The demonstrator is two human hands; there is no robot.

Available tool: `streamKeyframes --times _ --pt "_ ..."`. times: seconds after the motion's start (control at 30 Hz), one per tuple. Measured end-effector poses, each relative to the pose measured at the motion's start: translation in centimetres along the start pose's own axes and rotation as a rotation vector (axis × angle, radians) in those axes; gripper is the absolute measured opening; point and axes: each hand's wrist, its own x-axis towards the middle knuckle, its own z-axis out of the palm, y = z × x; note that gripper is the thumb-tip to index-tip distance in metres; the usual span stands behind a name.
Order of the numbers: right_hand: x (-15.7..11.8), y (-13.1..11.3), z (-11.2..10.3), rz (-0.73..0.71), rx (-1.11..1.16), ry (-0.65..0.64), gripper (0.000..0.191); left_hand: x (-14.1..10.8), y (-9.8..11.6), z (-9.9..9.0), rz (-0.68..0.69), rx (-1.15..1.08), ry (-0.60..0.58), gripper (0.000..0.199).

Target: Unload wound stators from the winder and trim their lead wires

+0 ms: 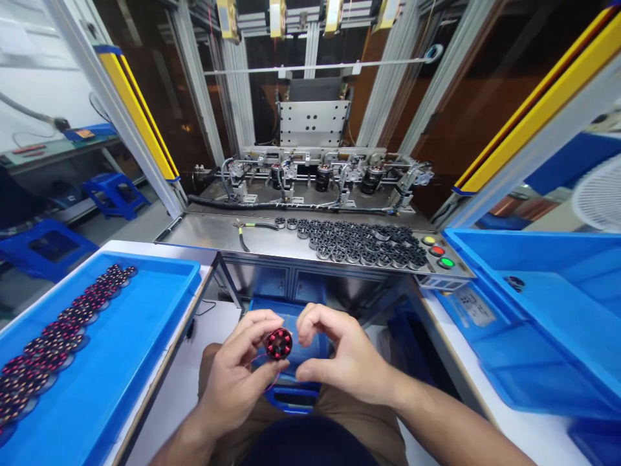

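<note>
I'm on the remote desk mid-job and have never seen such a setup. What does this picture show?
There is no robot: two bare hands, seen from a camera on the person's head, facing forward and down. The left hand holds a small round dark part with red windings; the right hand is open beside it. Ahead, a silver metal worktop carries many grey-and-black ring-shaped parts and green-and-black-handled pliers. On the left, a shallow blue plastic tray holds rows of red-wound parts.

A red-wound core (279, 343) is held in the left hand (240, 364) (the right hand (347, 358) is held, fingers parted, beside it).
</note>
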Motion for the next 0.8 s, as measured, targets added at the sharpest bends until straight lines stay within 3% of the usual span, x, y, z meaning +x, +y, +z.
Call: streamKeyframes --times 0.13,0.33,0.43,0.53,0.63,0.8 --pt "0.2 0.2 1.5 0.002 0.046 -0.001 0.039 -0.3 0.2 0.2 -0.009 -0.052 -0.027 0.041" --pt "-0.3 1.0 1.5 0.011 0.109 0.079 0.034 -0.4 -0.2 0.2 -0.183 -0.451 -0.025 0.039" --pt "-0.8 1.3 1.5 -0.011 0.099 0.106 0.033 -0.2 -0.6 0.7 -0.234 -0.541 -0.017 0.048" --pt "-1.2 1.7 1.5 -0.009 0.038 0.124 0.033 -0.3 -0.9 1.4 -0.179 -0.452 0.093 0.050" --pt "-1.3 1.9 1.5 0.002 0.044 0.104 0.034 -0.6 -0.8 1.8 -0.069 -0.177 0.193 0.041" --pt "-1.0 1.8 2.0 -0.041 0.124 0.021 0.034 -1.3 -0.1 1.8 0.131 0.100 0.200 0.047"
